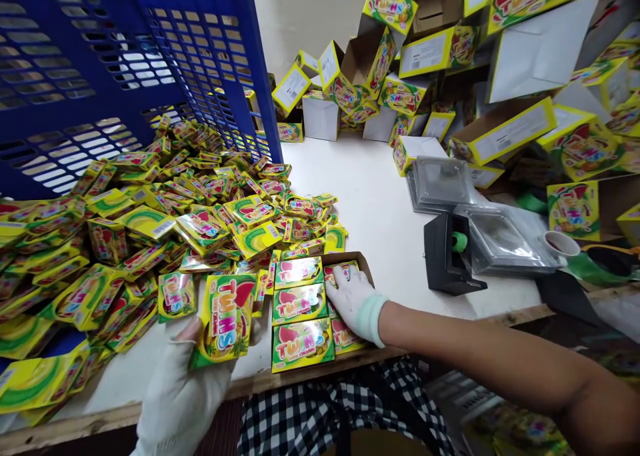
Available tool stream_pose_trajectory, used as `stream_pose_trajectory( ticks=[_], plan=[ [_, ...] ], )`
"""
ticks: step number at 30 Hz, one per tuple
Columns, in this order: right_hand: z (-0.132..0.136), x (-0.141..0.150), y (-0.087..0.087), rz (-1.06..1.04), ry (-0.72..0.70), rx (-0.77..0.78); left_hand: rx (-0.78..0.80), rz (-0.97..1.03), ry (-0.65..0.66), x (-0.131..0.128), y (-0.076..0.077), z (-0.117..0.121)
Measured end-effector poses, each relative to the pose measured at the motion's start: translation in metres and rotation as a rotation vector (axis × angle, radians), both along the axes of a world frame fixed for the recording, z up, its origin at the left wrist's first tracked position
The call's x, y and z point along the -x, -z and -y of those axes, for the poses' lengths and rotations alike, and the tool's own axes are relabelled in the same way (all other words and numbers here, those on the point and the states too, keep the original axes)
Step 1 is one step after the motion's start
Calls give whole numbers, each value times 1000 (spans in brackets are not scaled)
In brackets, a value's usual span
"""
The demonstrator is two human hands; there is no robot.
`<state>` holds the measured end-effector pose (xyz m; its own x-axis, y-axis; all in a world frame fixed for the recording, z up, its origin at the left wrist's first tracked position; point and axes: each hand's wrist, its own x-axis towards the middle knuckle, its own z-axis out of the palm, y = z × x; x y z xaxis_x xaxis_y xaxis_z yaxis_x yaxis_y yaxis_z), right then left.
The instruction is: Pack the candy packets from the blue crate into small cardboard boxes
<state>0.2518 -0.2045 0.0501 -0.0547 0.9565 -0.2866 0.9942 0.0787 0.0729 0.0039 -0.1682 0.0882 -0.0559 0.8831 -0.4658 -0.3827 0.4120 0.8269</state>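
My left hand [183,389], in a white glove with a bare thumb tip, is closed around a yellow-green TWINS candy box [226,317] at the table's front edge. My gloved right hand [356,304] lies with its fingers stretched out on candy boxes [345,336] inside an open brown-lined carton [367,266]. Left of these, a column of candy boxes [303,344] lies face up, partly over the carton, whose left side is hidden. A single candy box [176,295] sits just beyond my left thumb.
A heap of candy boxes [200,226] spills from a tipped blue crate [265,76] on the left. Empty display cartons [380,63] pile up at the back right. A black tape dispenser [440,259], clear plastic trays [505,239] and a white cup [563,244] stand on the right.
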Motion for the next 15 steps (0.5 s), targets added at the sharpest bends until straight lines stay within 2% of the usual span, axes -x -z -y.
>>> stream_pose_trajectory(
  ticks=[3, 6, 9, 12, 15],
  plan=[
    [-4, 0, -1, -71, 51, 68, 79, 137, -2, -19, -7, 11],
    [-5, -6, -7, -126, 36, 118, 108, 191, 39, -26, -6, 16],
    [2, -3, -11, -123, 55, 82, 94, 189, 96, -25, -2, 19],
    [7, 8, -4, -74, 167, 1, 76, 148, 170, -23, 1, 22],
    [1, 12, 0, -71, 246, 23, 42, 90, 145, -21, 5, 21]
  ],
)
